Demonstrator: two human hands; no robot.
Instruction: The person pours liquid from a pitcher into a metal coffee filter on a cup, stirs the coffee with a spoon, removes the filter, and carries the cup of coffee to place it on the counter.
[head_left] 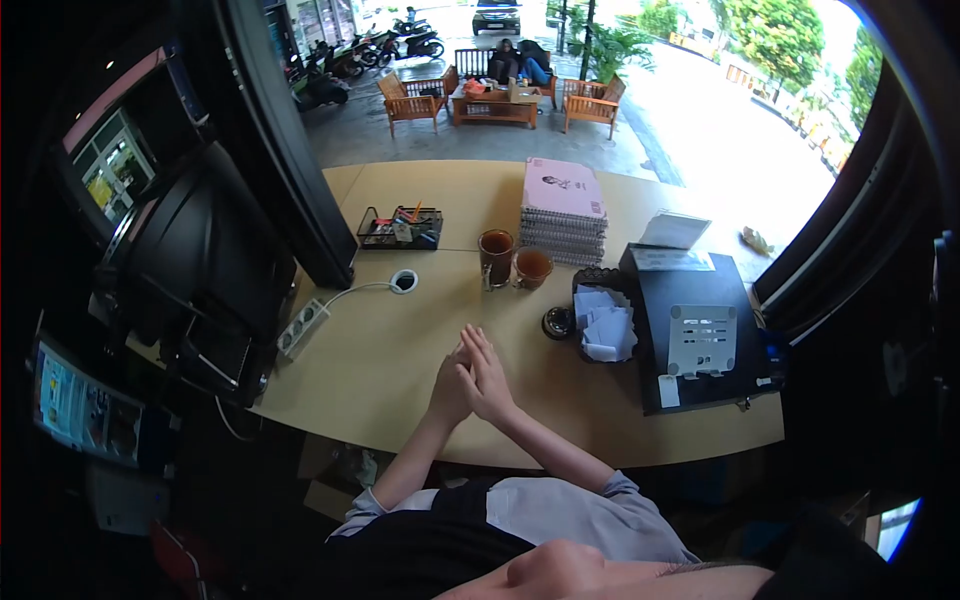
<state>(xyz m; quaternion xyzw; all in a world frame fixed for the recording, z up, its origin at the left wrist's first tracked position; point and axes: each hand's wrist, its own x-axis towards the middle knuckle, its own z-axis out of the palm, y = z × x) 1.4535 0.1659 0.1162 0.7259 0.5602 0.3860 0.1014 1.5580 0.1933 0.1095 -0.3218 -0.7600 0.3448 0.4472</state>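
Over the near middle of the desk (390, 345), my left hand (452, 388) and my right hand (487, 375) are pressed together. The right hand's fingers are stretched out and point away from me, and I see no object in them. My left hand lies against it, its fingers partly covered by the right. Ahead of them stand a tall glass mug (495, 262) and a smaller glass cup (533, 268), both with reddish-brown drink. Right of my hands are a round black and silver object (558, 322) and a black basket (598, 277) of white paper slips (606, 328).
A stack of spiral-bound books (563, 205) stands behind the drinks. Pens fill a black mesh tray (400, 230). A power strip (302, 328) and a monitor (190, 270) are left; a black box (700, 320) is right. Outside, people sit by a wooden table (495, 108).
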